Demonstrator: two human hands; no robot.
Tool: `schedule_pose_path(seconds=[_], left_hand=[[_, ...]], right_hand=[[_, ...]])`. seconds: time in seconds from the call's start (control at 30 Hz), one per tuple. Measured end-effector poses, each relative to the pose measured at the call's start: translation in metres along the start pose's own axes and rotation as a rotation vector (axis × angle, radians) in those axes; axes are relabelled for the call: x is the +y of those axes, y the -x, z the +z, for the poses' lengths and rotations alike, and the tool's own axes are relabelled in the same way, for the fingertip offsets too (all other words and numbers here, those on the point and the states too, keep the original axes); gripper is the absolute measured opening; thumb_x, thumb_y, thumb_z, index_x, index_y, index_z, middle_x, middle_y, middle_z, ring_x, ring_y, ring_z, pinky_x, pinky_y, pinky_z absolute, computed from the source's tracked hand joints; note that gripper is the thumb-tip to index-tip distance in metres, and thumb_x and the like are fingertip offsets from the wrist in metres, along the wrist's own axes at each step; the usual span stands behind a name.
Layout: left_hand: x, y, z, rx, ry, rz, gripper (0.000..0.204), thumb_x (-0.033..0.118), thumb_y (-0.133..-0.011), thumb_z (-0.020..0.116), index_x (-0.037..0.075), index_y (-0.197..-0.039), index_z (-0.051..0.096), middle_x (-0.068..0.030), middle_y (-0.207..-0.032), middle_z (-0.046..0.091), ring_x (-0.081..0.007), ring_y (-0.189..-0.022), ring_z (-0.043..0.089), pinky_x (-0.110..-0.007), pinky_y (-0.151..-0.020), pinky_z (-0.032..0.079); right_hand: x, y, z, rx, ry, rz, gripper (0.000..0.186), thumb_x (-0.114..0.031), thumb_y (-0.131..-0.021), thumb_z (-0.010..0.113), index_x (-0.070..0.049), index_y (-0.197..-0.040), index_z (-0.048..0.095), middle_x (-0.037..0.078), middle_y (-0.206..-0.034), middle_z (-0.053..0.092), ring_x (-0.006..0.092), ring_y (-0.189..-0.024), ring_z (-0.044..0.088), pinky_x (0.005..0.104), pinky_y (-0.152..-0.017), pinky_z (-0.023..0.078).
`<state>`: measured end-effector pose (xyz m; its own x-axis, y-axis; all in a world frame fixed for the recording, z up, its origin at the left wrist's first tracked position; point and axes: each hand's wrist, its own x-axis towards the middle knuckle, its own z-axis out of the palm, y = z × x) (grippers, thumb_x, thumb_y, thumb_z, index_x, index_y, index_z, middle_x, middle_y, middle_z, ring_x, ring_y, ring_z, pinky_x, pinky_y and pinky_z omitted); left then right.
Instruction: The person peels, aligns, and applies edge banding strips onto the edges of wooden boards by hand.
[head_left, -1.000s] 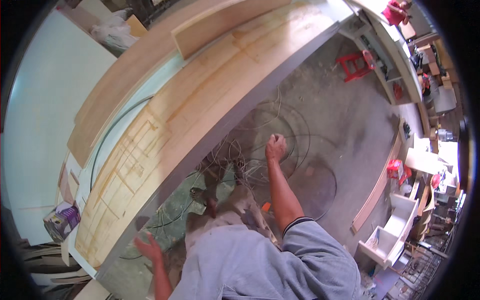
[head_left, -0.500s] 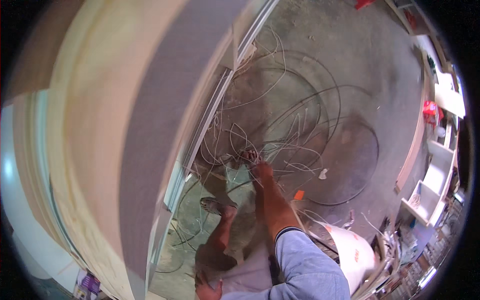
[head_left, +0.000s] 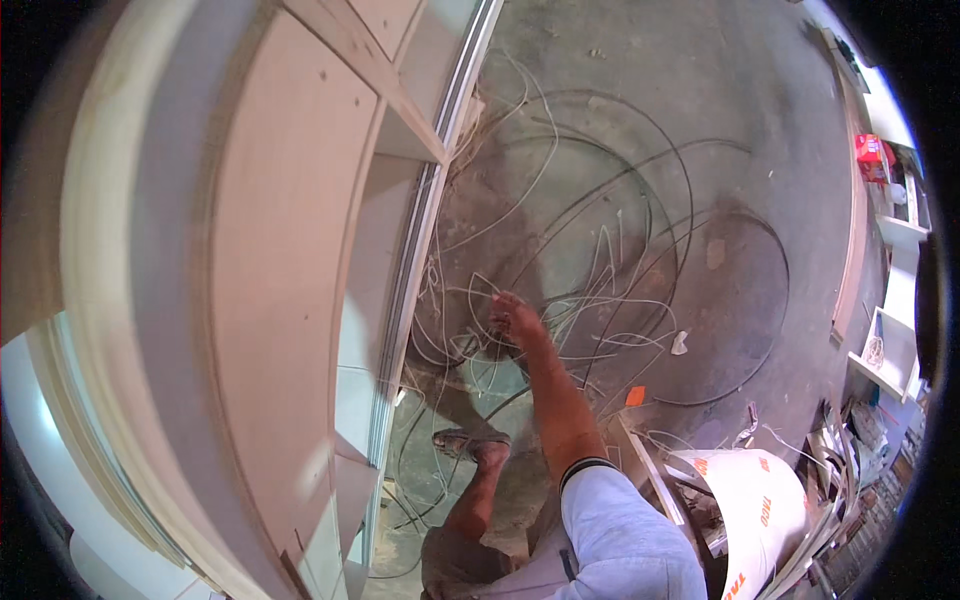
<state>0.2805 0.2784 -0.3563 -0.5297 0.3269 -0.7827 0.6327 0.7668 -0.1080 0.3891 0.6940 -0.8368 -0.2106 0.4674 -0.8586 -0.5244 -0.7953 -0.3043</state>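
Observation:
My right arm reaches forward and down over the floor. At its end my right hand (head_left: 517, 320) is low among a tangle of thin white wires (head_left: 590, 303). Its fingers are curled inward; what lies between them is too small and dark to make out. A loop of white wire passes right beside the fingertips. Large rings of dark cable (head_left: 690, 235) spread over the floor beyond and to the right. Below the hand is my sandalled foot (head_left: 470, 442). My left hand is out of view.
A tall wooden cabinet frame (head_left: 285, 250) with a metal-edged track stands close on my left. At the lower right are a curled white printed sheet (head_left: 765, 510) and scrap pieces. An orange scrap (head_left: 635, 397) lies on the floor. White open boxes (head_left: 885, 350) stand at the far right.
My right hand has moved a little farther out and left over the wires. The left hand, seen earlier by my knee at the lower edge, has gone out of view. The whole view has shifted.

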Motion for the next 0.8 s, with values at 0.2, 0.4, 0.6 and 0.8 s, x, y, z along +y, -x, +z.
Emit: schedule_pose_path(seconds=[0.2, 0.4, 0.6, 0.8], left_hand=[[0.014, -0.009, 0.007, 0.069, -0.067, 0.139, 0.074, 0.053, -0.075, 0.065, 0.004, -0.128, 0.05, -0.0248, -0.116, 0.056, -0.0393, -0.098, 0.058, -0.049, -0.085, 0.047], [0.01, -0.022, 0.024, 0.067, -0.11, 0.122, 0.075, 0.05, -0.077, 0.063, 0.002, -0.131, 0.044, -0.0237, -0.116, 0.057, -0.0397, -0.1, 0.057, -0.048, -0.089, 0.045], [-0.001, -0.015, 0.027, 0.092, -0.16, 0.065, 0.076, 0.048, -0.079, 0.061, 0.001, -0.134, 0.039, -0.0225, -0.117, 0.057, -0.0401, -0.102, 0.056, -0.046, -0.093, 0.044], [-0.023, -0.001, 0.038, 0.139, -0.213, 0.159, 0.078, 0.046, -0.081, 0.06, -0.001, -0.137, 0.033, -0.0214, -0.118, 0.058, -0.0404, -0.104, 0.056, -0.045, -0.097, 0.042]], right_hand=[[0.001, -0.026, -0.098, 0.25, 0.801, -0.094, 0.021, -0.023, -0.085, 0.063, -0.005, -0.096, 0.062, 0.008, -0.079, 0.066, 0.024, -0.058, 0.06, 0.0345, -0.054, 0.05], [-0.005, -0.08, -0.122, 0.204, 0.083, -0.241, 0.015, -0.017, -0.084, 0.065, -0.005, -0.092, 0.062, 0.007, -0.078, 0.063, 0.0202, -0.06, 0.059, 0.0315, -0.059, 0.049], [0.009, -0.086, -0.042, 0.102, -0.144, -0.075, 0.023, -0.022, -0.084, 0.068, -0.006, -0.098, 0.06, 0.003, -0.081, 0.061, 0.0174, -0.066, 0.056, 0.0332, -0.061, 0.048], [0.008, -0.048, -0.049, 0.158, 0.196, -0.053, 0.022, -0.022, -0.088, 0.063, -0.005, -0.101, 0.061, 0.006, -0.089, 0.061, 0.0203, -0.068, 0.058, 0.0365, -0.058, 0.05]])
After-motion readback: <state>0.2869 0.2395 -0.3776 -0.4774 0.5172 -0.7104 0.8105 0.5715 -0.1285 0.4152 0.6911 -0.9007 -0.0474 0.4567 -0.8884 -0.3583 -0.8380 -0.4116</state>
